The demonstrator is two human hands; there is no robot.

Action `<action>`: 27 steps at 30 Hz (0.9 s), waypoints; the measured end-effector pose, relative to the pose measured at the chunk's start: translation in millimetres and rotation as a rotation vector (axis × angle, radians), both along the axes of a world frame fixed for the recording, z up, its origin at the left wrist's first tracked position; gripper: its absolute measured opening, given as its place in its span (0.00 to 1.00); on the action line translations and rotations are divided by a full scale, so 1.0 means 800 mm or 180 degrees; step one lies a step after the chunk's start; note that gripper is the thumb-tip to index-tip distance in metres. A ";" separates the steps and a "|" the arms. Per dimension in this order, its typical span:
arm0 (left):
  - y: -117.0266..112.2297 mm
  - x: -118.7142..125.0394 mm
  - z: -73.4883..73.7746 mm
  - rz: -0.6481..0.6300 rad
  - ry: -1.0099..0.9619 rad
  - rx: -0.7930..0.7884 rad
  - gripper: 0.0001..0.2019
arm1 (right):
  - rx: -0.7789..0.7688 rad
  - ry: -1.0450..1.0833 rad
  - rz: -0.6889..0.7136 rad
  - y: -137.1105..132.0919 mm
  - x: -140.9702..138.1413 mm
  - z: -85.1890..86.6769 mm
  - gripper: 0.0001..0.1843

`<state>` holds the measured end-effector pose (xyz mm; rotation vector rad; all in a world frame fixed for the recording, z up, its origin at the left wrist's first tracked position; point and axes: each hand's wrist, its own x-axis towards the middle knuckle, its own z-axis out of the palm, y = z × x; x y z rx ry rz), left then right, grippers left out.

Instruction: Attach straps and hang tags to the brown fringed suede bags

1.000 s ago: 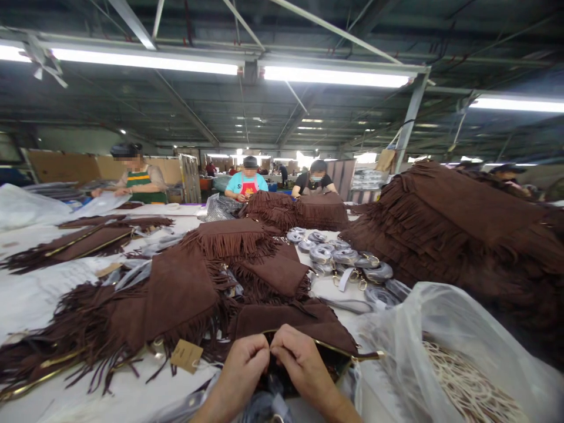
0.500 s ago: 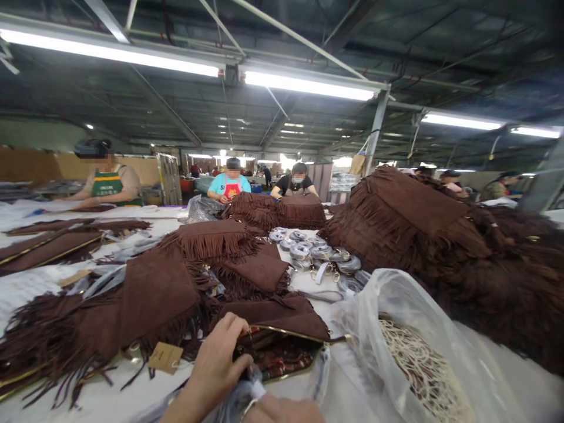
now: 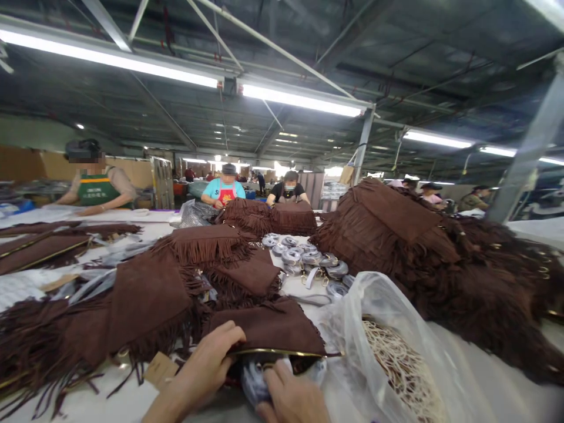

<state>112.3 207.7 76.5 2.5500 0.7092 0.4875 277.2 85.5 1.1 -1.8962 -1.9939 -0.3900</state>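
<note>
A brown suede fringed bag (image 3: 273,329) with a gold zip edge lies open in front of me on the white table (image 3: 484,376). My left hand (image 3: 205,367) grips the bag's near left rim, fingers curled over the opening. My right hand (image 3: 293,396) is closed round a greyish plastic-wrapped bundle (image 3: 255,382) at the bag's mouth. Part of the bundle is hidden by the hand and the bag's edge. A paper tag (image 3: 159,370) lies just left of my left hand.
A clear plastic bag of cream cords (image 3: 396,358) stands to the right. Piles of brown fringed bags (image 3: 423,247) cover the table, with wrapped strap coils (image 3: 308,258) in the middle. Several people work at the far end; one in a green apron (image 3: 94,188) is on the left.
My right hand has come up from the bottom edge to the bag's mouth with the wrapped bundle. My left hand has shifted to hold the rim. The view has turned a little to the right.
</note>
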 end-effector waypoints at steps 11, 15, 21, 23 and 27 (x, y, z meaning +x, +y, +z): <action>-0.003 -0.009 -0.020 0.0156 0.1016 0.0163 0.23 | -0.0294 0.0751 0.1284 -0.009 0.043 0.033 0.20; -0.028 -0.001 0.005 0.0203 0.1276 0.0357 0.15 | -0.0550 0.0208 -0.0643 -0.029 0.110 0.064 0.27; -0.078 0.037 0.017 -0.0018 0.0942 0.0210 0.12 | -0.0879 -0.0020 -0.0789 -0.014 0.125 0.048 0.18; -0.093 0.051 0.011 -0.0115 0.0835 0.0038 0.11 | -0.0896 0.0027 -0.0683 -0.019 0.122 0.051 0.17; -0.118 0.079 0.007 0.0149 0.0623 -0.0086 0.15 | -0.0660 0.0607 -0.0085 -0.039 0.110 0.075 0.13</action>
